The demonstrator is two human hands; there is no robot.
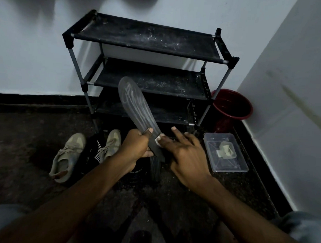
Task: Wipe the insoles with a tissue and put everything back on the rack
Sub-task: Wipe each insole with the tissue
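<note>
We see the left grip (pixel 137 146) closed tight around the heel end of a gray insole (pixel 133 104). The insole sticks up and leans to the left, in front of the low shelves of the black rack (pixel 149 39). The rack stands far from us against the white wall, and its shelves look dusty.

The right grip (pixel 184 155) is loose, with its fingers spread out and mostly straight. Its thumb presses a small white tissue (pixel 158 140) onto the insole, just beside the left thumb. The hand is a bit blurry.

Under the two hands a dark thing (pixel 155 166) lies on the floor; we cannot tell what it is.

On the floor to the left lies a tan shoe (pixel 69 156). A second tan shoe (pixel 110 143) is nearer the hands, and a black shoe (pixel 91 151) with white stripes sits between them.

To the right of the hands is a clear plastic box (pixel 226 152) with something small and pale inside. Farther off, beside the rack in the corner, stands a red bucket (pixel 231 105).
</note>
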